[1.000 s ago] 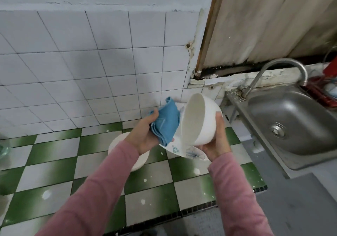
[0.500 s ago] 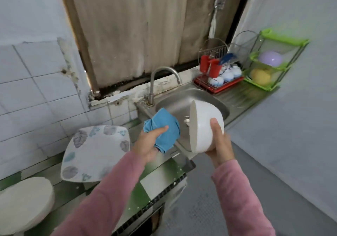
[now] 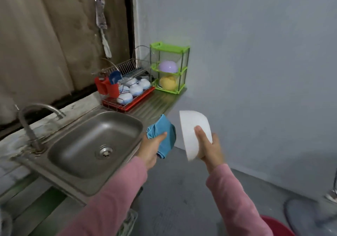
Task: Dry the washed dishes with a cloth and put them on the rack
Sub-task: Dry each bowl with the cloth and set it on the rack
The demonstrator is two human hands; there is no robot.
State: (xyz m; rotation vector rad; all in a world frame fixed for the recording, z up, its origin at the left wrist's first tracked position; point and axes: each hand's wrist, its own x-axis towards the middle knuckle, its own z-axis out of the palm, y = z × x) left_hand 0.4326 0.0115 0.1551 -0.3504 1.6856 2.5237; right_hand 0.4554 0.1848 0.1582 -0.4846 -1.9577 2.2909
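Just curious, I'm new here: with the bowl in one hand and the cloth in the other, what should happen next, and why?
Probably carry the white bowl forward to the dish rack beyond the sink. The right hand grips it, the blue cloth in the left hand is off it, and small bowls already sit upside down in that rack.

Long pink sleeves (image 3: 113, 197) to wrists, bare left hand (image 3: 151, 150), bare right hand (image 3: 209, 148)
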